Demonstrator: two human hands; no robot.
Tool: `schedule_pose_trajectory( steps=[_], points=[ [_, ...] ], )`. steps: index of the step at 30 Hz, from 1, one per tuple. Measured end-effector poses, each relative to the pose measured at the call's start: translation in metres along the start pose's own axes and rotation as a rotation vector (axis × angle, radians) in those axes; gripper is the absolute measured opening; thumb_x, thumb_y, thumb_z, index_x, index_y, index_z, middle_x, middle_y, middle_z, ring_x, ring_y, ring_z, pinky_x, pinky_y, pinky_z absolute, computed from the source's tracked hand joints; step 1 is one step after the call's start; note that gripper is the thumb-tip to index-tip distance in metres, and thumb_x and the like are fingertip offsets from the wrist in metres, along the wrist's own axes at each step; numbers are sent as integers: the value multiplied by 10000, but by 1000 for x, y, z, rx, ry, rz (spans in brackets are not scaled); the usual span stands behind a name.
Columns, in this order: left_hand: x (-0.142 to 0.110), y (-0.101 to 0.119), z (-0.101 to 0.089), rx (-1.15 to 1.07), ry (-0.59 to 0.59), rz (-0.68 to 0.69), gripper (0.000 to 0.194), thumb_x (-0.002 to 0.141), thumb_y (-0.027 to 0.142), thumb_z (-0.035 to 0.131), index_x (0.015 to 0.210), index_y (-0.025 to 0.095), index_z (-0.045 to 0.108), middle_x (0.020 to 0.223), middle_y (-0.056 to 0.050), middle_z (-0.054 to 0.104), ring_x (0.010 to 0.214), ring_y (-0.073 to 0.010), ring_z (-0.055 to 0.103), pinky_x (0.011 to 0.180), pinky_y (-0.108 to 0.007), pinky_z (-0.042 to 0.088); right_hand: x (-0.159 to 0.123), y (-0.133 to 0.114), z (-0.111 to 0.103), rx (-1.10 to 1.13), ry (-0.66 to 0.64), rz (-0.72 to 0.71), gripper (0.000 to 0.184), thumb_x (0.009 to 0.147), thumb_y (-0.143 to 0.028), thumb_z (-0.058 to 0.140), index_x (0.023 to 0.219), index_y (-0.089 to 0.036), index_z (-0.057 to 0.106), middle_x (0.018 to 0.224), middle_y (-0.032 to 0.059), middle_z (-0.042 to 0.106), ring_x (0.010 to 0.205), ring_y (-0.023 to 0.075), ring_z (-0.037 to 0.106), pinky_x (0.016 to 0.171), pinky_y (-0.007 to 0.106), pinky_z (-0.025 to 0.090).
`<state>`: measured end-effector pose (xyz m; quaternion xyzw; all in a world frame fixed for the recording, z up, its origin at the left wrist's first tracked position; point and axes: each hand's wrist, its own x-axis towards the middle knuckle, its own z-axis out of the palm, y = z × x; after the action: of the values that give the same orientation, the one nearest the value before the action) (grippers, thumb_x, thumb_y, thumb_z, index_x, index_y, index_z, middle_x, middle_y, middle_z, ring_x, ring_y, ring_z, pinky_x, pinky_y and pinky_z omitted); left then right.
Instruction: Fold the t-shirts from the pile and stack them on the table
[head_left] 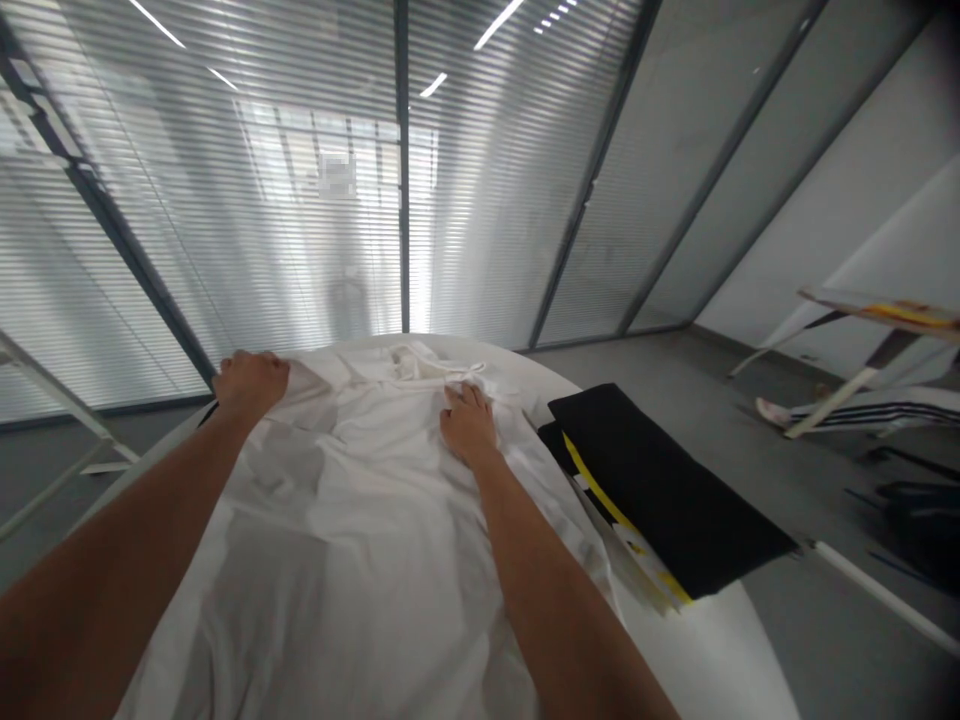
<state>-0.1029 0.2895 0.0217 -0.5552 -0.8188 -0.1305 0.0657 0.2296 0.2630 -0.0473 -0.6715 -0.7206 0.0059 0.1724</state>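
A white cloth garment (352,500) lies spread and creased over a round white table (697,665), with a tangled white drawstring (420,365) at its far end. My left hand (251,385) sits on the garment's far left edge, its fingers curled down out of sight. My right hand (469,425) rests on the cloth with its fingers spread, just below the drawstring. Neither hand visibly lifts the cloth.
A folded black fabric piece with a yellow stripe (664,490) lies on the table, right of the garment. Glass partitions with blinds (225,200) stand beyond. At right, a folding stand (877,330) and a black-striped white item (862,410) sit over the grey floor.
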Motion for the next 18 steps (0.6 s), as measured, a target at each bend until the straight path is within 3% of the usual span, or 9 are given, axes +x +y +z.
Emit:
schedule_pose_trajectory(
  steps=[4, 7, 9, 11, 15, 18],
  points=[
    [-6, 3, 5, -41, -67, 63, 522, 978, 431, 276, 1281, 89, 528, 1216, -156, 582, 1103, -328, 522, 912, -470, 398, 0, -2, -1, -3, -14, 15, 563, 929, -313, 407, 1489, -254, 387, 1575, 109, 299, 1439, 274, 262, 1134, 426, 241],
    [-22, 21, 15, -9, 6, 186, 697, 879, 602, 410, 1396, 134, 422, 1263, -205, 567, 1142, -377, 522, 961, -523, 359, -1, -4, -2, -18, -23, 7, 532, 939, -323, 403, 1466, -255, 427, 1577, 109, 293, 1433, 269, 270, 1140, 425, 217],
    [-31, 34, 23, 14, 48, 197, 879, 774, 709, 485, 1448, 158, 359, 1315, -244, 526, 1196, -429, 486, 980, -563, 329, -2, -5, -3, -25, -28, 3, 505, 942, -323, 401, 1437, -249, 469, 1578, 107, 291, 1432, 264, 268, 1142, 421, 207],
    [-35, 43, 30, 11, 87, 168, 922, 737, 728, 511, 1448, 160, 364, 1328, -265, 506, 1219, -457, 462, 982, -590, 310, -2, -5, -3, -25, -34, 5, 496, 943, -318, 399, 1426, -246, 486, 1575, 105, 297, 1431, 259, 268, 1140, 416, 209],
    [-28, 45, 34, -51, 136, 72, 671, 843, 585, 456, 1315, 112, 512, 1262, -269, 544, 1184, -449, 480, 951, -600, 327, -2, -4, -3, -12, -24, -1, 489, 942, -314, 400, 1415, -245, 501, 1565, 102, 319, 1426, 253, 277, 1138, 408, 217],
    [-16, 41, 28, -12, 110, 112, 547, 894, 492, 418, 1234, 90, 570, 1205, -251, 585, 1149, -418, 509, 943, -592, 336, -2, -3, -2, 2, -10, -5, 483, 937, -313, 410, 1405, -246, 513, 1556, 107, 334, 1420, 255, 290, 1134, 408, 224]
  ],
)
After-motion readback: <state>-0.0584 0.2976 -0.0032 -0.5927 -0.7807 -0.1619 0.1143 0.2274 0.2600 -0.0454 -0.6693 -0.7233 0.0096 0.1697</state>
